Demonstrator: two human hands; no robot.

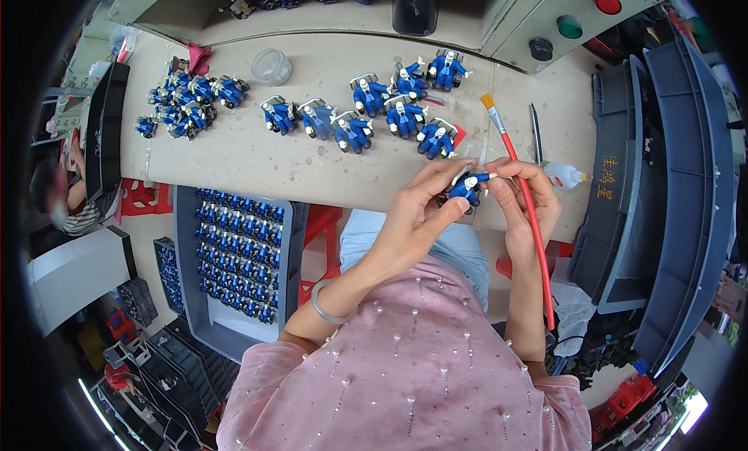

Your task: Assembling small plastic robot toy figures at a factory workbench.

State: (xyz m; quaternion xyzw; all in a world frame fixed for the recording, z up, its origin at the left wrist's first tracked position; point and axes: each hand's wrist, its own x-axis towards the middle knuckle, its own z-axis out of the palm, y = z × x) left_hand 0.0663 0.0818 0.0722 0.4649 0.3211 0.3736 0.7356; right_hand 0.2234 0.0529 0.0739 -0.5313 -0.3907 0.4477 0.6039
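My left hand [421, 209] is closed round a small blue figurine [466, 187] with white hands and a grey part at its back, held over the table's near edge. A long red-handled paintbrush [539, 244] is held in my right hand [531, 200], its yellow bristles pointing up and away. Thumb and fingertips of that same hand touch the figurine's outstretched arm. Just beyond my hands, several like figurines [403, 117] stand on the table [312, 166]. More of them [187, 100] are bunched at the far left.
A clear round cup [271, 66] and a pink cloth [199, 59] lie at the back. On the right are a black pen-like tool [536, 131], a white squeeze bottle [565, 175] and grey crates [615, 201]. Left of me, a grey crate [195, 295] holds rows of figurines. Another person [74, 186] sits far left.
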